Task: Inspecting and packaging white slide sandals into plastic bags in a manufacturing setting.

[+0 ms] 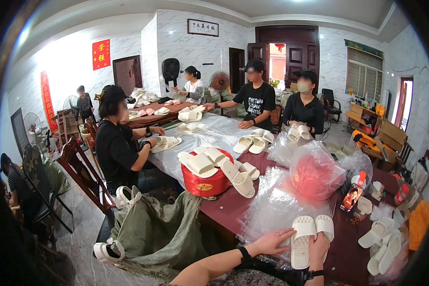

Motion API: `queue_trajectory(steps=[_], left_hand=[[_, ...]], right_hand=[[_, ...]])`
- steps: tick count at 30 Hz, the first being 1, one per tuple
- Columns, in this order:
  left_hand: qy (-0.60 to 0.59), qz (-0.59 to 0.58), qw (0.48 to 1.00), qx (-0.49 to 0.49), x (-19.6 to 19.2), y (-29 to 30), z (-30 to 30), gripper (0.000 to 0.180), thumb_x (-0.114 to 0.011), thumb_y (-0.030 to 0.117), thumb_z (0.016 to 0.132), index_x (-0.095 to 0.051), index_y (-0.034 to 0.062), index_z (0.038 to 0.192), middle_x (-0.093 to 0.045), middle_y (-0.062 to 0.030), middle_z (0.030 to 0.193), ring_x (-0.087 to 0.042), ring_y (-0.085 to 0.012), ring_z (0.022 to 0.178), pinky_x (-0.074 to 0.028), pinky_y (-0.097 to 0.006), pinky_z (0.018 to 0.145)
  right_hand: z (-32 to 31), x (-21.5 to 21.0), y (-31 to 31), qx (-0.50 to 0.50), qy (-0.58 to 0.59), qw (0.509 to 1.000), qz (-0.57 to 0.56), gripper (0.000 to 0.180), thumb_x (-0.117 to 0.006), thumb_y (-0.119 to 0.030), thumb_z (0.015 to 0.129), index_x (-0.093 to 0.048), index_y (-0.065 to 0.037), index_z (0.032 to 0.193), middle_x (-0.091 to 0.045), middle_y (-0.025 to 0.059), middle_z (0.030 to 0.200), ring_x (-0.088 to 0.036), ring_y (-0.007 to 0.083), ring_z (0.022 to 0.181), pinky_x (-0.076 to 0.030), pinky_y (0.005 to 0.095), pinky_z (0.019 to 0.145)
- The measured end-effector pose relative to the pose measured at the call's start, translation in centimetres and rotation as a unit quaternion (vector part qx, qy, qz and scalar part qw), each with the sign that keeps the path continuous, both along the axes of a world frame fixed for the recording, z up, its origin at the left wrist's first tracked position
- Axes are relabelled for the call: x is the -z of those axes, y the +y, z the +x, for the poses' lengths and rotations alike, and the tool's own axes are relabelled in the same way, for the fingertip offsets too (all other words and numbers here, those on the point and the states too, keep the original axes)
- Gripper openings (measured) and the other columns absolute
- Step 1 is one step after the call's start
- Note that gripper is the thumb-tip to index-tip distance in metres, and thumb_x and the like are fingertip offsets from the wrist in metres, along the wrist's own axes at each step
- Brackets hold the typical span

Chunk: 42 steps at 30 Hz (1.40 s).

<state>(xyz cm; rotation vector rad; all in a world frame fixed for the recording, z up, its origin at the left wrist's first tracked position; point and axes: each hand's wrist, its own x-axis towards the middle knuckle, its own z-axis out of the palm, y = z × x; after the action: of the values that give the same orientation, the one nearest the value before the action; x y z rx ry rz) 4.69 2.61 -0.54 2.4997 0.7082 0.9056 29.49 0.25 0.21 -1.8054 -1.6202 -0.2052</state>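
A pair of white slide slippers (302,240) with quilted straps lies side by side at the table's near edge, soles down and toes pointing away from me. My right hand (319,247) is closed on the right slipper (324,224), its fingers reaching into the foot opening below the strap. Beside the left slipper, my left hand (273,241) is stretched out, fingertips at its edge and thumb apart. Just beyond the hands spreads a stack of clear plastic bags (267,209).
More white slippers (381,243) lie at the right. A red round bundle (206,178) carries several slippers. A phone (351,197) and a red plastic bundle (314,171) stand beyond. Green sacking (162,229) drapes at left. Co-workers sit around the table, one handling slippers (166,143).
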Motion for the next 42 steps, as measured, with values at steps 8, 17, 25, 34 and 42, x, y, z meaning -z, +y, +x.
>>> queue_trajectory(steps=[8, 17, 25, 34, 42], left_hand=[[-0.010, 0.010, 1.000, -0.002, -0.3, -0.2, 0.0, 0.077, -0.070, 0.031, 0.092, -0.033, 0.0058, 0.154, -0.044, -0.0248, 0.150, -0.050, -0.0437, 0.130, -0.042, -0.048, 0.108], [-0.017, 0.009, 1.000, -0.003, -0.4, -0.3, 0.0, 0.077, -0.070, 0.032, 0.091, -0.035, 0.0046, 0.153, -0.046, -0.0250, 0.148, -0.050, -0.0436, 0.130, -0.042, -0.048, 0.108], [0.003, -0.004, 1.000, -0.003, -0.3, -0.2, -0.3, 0.080, -0.069, 0.033, 0.093, -0.030, 0.0058, 0.157, -0.041, -0.0242, 0.153, -0.046, -0.0417, 0.136, -0.038, -0.047, 0.113], [-0.006, 0.005, 1.000, 0.002, -0.2, -0.1, -0.2, 0.080, -0.069, 0.033, 0.092, -0.031, 0.0048, 0.157, -0.043, -0.0250, 0.152, -0.048, -0.0427, 0.133, -0.039, -0.048, 0.111], [-0.022, 0.024, 0.999, 0.004, 0.2, 0.1, 0.0, 0.078, -0.069, 0.031, 0.092, -0.032, 0.0055, 0.156, -0.044, -0.0242, 0.150, -0.050, -0.0425, 0.130, -0.041, -0.048, 0.109]], right_hand=[[0.2, 0.2, 0.0, 0.006, -0.025, 1.000, -0.007, 0.026, -0.068, -0.022, 0.083, -0.064, 0.003, 0.090, -0.067, 0.0234, 0.086, -0.065, 0.0441, 0.079, -0.050, 0.0525, 0.072], [-0.1, -0.2, -0.2, 0.005, -0.010, 1.000, -0.014, 0.026, -0.067, -0.023, 0.084, -0.064, 0.002, 0.090, -0.067, 0.0237, 0.084, -0.066, 0.0440, 0.078, -0.050, 0.0528, 0.071], [-0.1, -0.1, 0.0, 0.013, 0.010, 0.999, -0.033, 0.027, -0.069, -0.022, 0.084, -0.064, 0.003, 0.091, -0.067, 0.0234, 0.087, -0.065, 0.0445, 0.082, -0.049, 0.0536, 0.074], [0.0, 0.0, 0.1, 0.007, 0.001, 1.000, -0.020, 0.027, -0.070, -0.022, 0.084, -0.065, 0.004, 0.090, -0.067, 0.0242, 0.084, -0.064, 0.0462, 0.080, -0.048, 0.0552, 0.073], [-0.3, -0.4, -0.2, 0.004, 0.011, 1.000, -0.011, 0.027, -0.069, -0.022, 0.086, -0.066, 0.004, 0.090, -0.067, 0.0261, 0.081, -0.064, 0.0463, 0.078, -0.049, 0.0549, 0.072]])
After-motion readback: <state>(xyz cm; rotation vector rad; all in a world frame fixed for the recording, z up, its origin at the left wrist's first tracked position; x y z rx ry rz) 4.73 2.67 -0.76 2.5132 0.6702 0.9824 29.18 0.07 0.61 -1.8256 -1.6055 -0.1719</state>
